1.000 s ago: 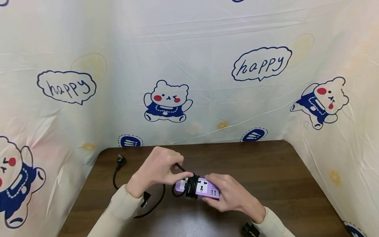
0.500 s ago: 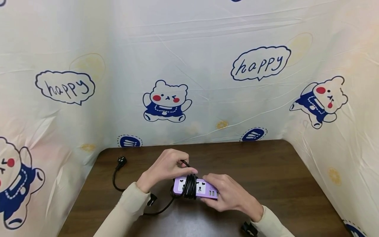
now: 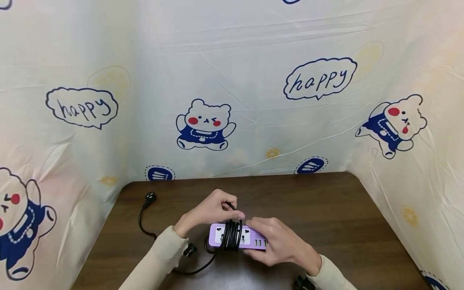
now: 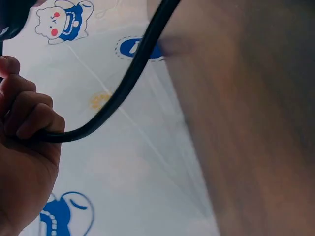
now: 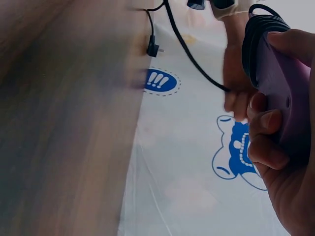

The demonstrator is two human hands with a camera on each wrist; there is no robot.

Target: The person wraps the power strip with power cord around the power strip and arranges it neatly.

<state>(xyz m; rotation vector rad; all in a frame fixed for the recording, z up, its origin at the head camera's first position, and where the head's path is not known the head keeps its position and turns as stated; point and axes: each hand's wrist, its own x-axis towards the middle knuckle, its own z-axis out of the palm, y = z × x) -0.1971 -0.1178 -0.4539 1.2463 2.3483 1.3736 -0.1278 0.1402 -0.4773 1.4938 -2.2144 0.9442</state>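
A purple power strip (image 3: pixel 214 238) with white socket faces and several USB ports is held up over the table. Black cord (image 3: pixel 230 237) wraps in several turns round its middle. My right hand (image 3: pixel 282 241) grips the strip's right end, fingers and thumb on opposite long sides, as the right wrist view also shows. My left hand (image 3: pixel 212 209) pinches the cord just above the wound turns. In the left wrist view its curled fingers (image 4: pixel 37 110) close on the black cord (image 4: pixel 125 86). The cord's free part ends in a black plug (image 3: pixel 150 197) at the table's back left.
The dark wooden table (image 3: pixel 308 205) is bordered by a pale printed curtain (image 3: pixel 253 80) at the back and both sides. A black wrist camera (image 3: pixel 189 249) shows by the left sleeve, another dark device (image 3: pixel 303 283) by the right sleeve.
My left hand has moved right and slightly toward me, drawing cord over the strip. The wound turns look wider now. My right hand keeps its grip, with the strip shifted slightly left.
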